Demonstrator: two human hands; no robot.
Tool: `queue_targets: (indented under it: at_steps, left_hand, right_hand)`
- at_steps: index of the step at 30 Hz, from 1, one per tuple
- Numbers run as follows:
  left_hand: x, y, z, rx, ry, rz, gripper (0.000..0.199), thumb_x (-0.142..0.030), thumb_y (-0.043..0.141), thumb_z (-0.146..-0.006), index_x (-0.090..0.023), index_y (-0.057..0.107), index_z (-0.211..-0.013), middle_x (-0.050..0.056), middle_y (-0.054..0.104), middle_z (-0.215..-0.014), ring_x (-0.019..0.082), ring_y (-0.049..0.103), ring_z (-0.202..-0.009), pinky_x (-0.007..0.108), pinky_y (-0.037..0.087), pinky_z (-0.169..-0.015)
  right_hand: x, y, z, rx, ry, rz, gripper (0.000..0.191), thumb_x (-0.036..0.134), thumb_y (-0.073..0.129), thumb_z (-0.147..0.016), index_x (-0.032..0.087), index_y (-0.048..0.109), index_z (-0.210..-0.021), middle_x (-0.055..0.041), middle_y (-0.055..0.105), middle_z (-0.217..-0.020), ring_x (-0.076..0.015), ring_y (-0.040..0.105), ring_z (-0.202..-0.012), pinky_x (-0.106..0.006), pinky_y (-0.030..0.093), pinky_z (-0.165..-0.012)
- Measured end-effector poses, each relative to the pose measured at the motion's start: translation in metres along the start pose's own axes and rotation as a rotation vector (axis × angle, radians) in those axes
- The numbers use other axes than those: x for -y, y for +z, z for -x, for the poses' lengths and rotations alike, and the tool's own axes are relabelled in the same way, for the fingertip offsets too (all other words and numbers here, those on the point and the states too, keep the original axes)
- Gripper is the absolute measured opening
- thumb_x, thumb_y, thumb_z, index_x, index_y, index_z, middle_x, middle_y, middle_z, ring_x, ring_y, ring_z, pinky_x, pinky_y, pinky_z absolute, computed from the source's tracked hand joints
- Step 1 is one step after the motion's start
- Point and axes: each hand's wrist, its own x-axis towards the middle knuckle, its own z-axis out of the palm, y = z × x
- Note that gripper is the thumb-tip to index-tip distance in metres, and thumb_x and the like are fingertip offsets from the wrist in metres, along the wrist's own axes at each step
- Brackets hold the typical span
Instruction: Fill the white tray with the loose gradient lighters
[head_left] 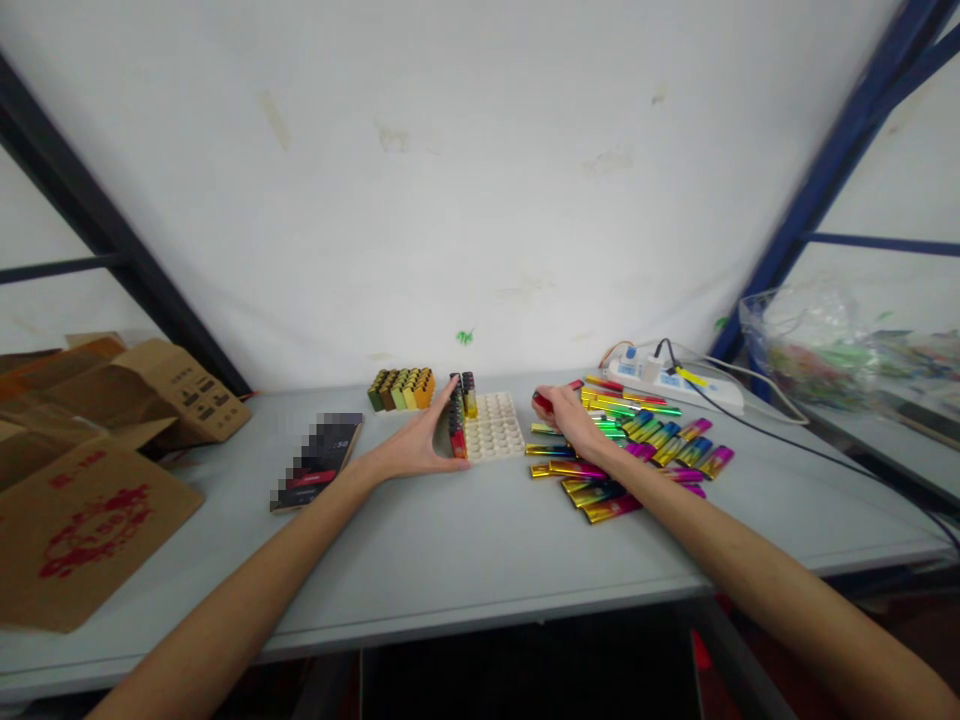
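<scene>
My left hand spans a row of upright lighters at the left edge of a white tray with round holes. Its fingertips meet the far end of the row, its thumb the near end, by a red lighter. Beside that row, a gold lighter stands near the back of the tray. My right hand is closed around a red lighter, just right of the tray. Under and around its wrist lies a loose pile of shiny gold, green, blue and magenta lighters.
A block of upright green, yellow and orange lighters stands behind my left hand. A phone lies left of my forearm. Cardboard boxes fill the left side. A power strip with cables and a plastic bag are at right.
</scene>
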Motion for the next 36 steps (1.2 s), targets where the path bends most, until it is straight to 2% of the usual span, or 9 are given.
queue_targets:
  at_steps: [7,11,15,17,19,22,25,30,36]
  left_hand:
    - [0.001,0.001,-0.001,-0.02,-0.001,0.023,0.126,-0.061,0.083,-0.07,-0.02,0.013,-0.166,0.019,0.033,-0.165,0.039,0.027,-0.154,0.055,0.023,-0.127]
    - [0.001,0.0,0.0,-0.014,-0.005,0.019,0.126,-0.062,0.082,-0.071,-0.019,0.011,-0.166,0.019,0.033,-0.166,0.039,0.027,-0.155,0.053,0.022,-0.127]
    - [0.001,0.0,0.0,-0.032,0.005,0.034,0.127,-0.064,0.082,-0.069,-0.02,0.013,-0.165,0.019,0.032,-0.166,0.039,0.027,-0.155,0.053,0.026,-0.125]
    - [0.001,0.0,0.0,-0.022,0.013,0.032,0.127,-0.064,0.082,-0.071,-0.019,0.01,-0.166,0.019,0.03,-0.167,0.038,0.026,-0.155,0.053,0.025,-0.125]
    - [0.001,0.0,-0.001,-0.01,0.012,0.025,0.128,-0.063,0.081,-0.072,-0.02,0.005,-0.166,0.018,0.027,-0.168,0.037,0.023,-0.156,0.052,0.024,-0.126]
    - [0.001,0.001,-0.001,-0.002,0.01,0.023,0.129,-0.062,0.082,-0.072,-0.021,0.003,-0.166,0.016,0.026,-0.169,0.037,0.022,-0.157,0.051,0.022,-0.127]
    - [0.0,0.001,-0.001,-0.002,0.01,0.032,0.129,-0.061,0.082,-0.072,-0.021,0.003,-0.166,0.017,0.024,-0.169,0.038,0.024,-0.156,0.052,0.023,-0.127]
    - [-0.002,0.001,0.0,-0.007,0.018,0.052,0.127,-0.06,0.081,-0.075,-0.018,0.003,-0.166,0.017,0.022,-0.17,0.039,0.025,-0.155,0.054,0.023,-0.127]
    - [-0.001,0.002,0.0,-0.008,0.015,0.07,0.12,-0.061,0.082,-0.072,-0.018,0.017,-0.164,0.017,0.039,-0.163,0.038,0.03,-0.154,0.052,0.024,-0.127]
  right_hand:
    - [-0.008,0.001,-0.007,0.002,0.052,-0.087,0.037,0.042,0.04,-0.09,0.025,0.034,-0.058,0.0038,0.029,-0.053,-0.0131,0.023,-0.049,-0.03,0.019,-0.048]
    - [-0.009,0.0,-0.009,0.037,0.054,-0.105,0.044,0.052,0.041,-0.092,0.023,0.042,-0.06,0.0045,0.031,-0.053,-0.0123,0.025,-0.048,-0.028,0.02,-0.047]
    - [-0.007,0.001,-0.007,0.059,0.018,-0.183,0.052,0.065,0.042,-0.094,0.018,0.064,-0.085,0.0049,0.04,-0.062,-0.0115,0.034,-0.052,-0.025,0.025,-0.048]
    - [-0.006,0.003,-0.005,0.066,-0.024,-0.17,0.053,0.067,0.046,-0.094,0.018,0.067,-0.1,0.0041,0.046,-0.069,-0.0119,0.041,-0.057,-0.024,0.032,-0.051]
    - [-0.005,0.004,-0.003,0.082,-0.084,-0.106,0.05,0.066,0.051,-0.094,0.019,0.066,-0.105,0.0028,0.053,-0.075,-0.0128,0.048,-0.064,-0.025,0.04,-0.057]
    - [-0.003,0.008,0.0,0.1,-0.188,-0.018,0.043,0.061,0.061,-0.091,0.02,0.066,-0.103,-0.0015,0.064,-0.089,-0.016,0.059,-0.081,-0.027,0.049,-0.071]
    - [-0.001,0.012,0.003,0.033,-0.249,0.057,0.041,0.06,0.07,-0.085,0.021,0.069,-0.096,-0.0067,0.068,-0.104,-0.0211,0.062,-0.1,-0.029,0.052,-0.08]
    - [0.011,0.018,-0.005,0.063,-0.242,0.107,0.039,0.058,0.063,-0.092,0.02,0.067,-0.104,-0.0005,0.068,-0.074,-0.0171,0.063,-0.068,-0.028,0.049,-0.064]
    - [0.02,0.031,-0.031,0.069,-0.287,0.266,0.029,0.048,0.064,-0.096,0.02,0.068,-0.102,-0.0033,0.077,-0.082,-0.0172,0.069,-0.068,-0.027,0.048,-0.064]
